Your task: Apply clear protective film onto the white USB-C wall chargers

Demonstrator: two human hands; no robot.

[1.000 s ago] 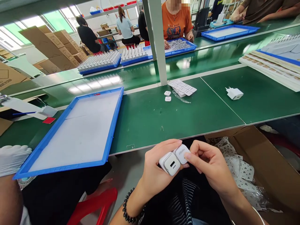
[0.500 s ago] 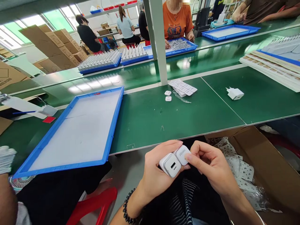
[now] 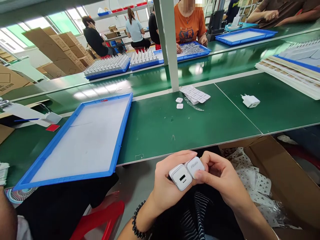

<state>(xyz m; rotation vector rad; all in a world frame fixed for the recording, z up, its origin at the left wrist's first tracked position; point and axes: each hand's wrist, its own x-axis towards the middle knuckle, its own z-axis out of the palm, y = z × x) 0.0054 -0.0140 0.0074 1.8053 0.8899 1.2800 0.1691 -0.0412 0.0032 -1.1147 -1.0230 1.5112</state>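
Observation:
My left hand [image 3: 163,181] is wrapped around a white USB charger [image 3: 180,177], its face with two port slots turned up toward me. Against the charger's right side sits a square white piece [image 3: 195,164] with grey lettering on its face. My right hand [image 3: 220,173] pinches that piece between thumb and bent fingers, the thumb covering its lower corner. How deep the lettered piece goes is hidden. Both hands are just off the near edge of the green table [image 3: 150,133]. On it lie two small white square pieces [image 3: 179,103] and another white plug charger [image 3: 250,101].
A blue-rimmed tray [image 3: 114,146] extends over the table edge at left. Label sheets [image 3: 196,94] lie by the white post [image 3: 170,46]. Below right, a cardboard box [image 3: 282,173] holds patterned wrapping. A gloved co-worker's hand [image 3: 3,173] is at far left; a red stool [image 3: 100,220] stands below.
My right thumb has shifted slightly left and down across the lettered piece, and more of its lettering shows. The co-worker's gloved hand at far left has moved further out of view.

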